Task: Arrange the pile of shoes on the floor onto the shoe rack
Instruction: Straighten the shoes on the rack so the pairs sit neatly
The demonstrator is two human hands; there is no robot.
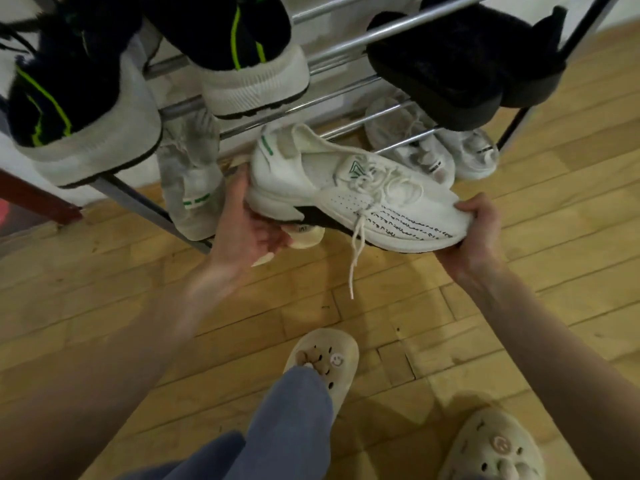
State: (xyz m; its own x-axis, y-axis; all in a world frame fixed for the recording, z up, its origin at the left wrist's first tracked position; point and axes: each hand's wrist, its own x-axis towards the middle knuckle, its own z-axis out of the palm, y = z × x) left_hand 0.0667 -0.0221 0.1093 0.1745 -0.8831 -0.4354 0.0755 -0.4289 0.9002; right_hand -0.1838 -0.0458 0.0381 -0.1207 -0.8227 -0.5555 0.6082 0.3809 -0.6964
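Observation:
A white knit sneaker with a green heel tab and black dashed toe stripes hangs sideways in front of the shoe rack's lowest bars. My left hand grips its heel from below and my right hand grips its toe. One lace dangles loose under it. Its matching white sneaker stands on the lowest shelf at the left, heel toward me.
Two dark shoes with neon green lines and white soles sit on an upper shelf at left, black fuzzy slippers at right. A pair of white sneakers sits low at right. My feet in beige clogs stand on the wooden floor.

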